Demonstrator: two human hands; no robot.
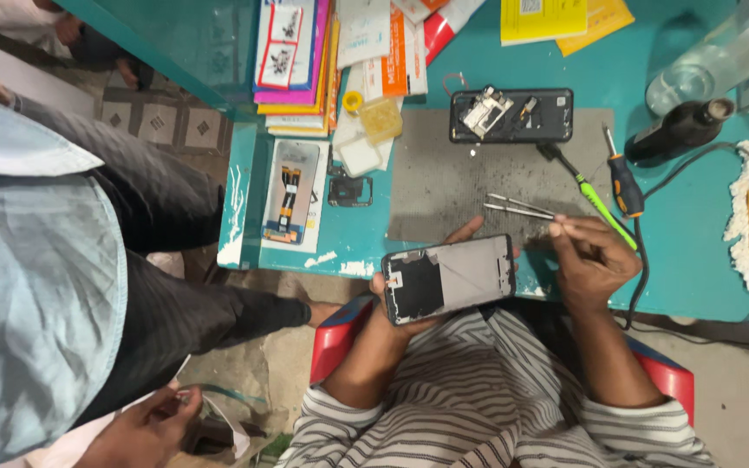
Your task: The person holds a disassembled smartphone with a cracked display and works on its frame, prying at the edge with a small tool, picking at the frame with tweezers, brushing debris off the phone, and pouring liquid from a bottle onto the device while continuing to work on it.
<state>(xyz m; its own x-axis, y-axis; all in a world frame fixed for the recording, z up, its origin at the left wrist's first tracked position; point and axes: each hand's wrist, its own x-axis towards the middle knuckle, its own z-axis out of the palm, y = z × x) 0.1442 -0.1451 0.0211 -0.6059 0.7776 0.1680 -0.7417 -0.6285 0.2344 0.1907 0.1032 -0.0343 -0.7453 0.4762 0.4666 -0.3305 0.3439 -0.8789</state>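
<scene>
While left hand [409, 299] cradles phone frame [449, 277], right hand [587, 256] grip pinches tweezers [517, 206], wrist bent.

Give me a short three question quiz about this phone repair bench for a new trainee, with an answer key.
1. True or false: the left hand holds the opened phone frame clear of the grey mat.
2. Which tool does the right hand pinch? A) tweezers B) green-shafted screwdriver C) dark bottle
3. Fill in: the black phone back with loose parts lies at the ___ edge of the mat, seen from the person.

Key: 1 true; 2 A; 3 far.
</scene>
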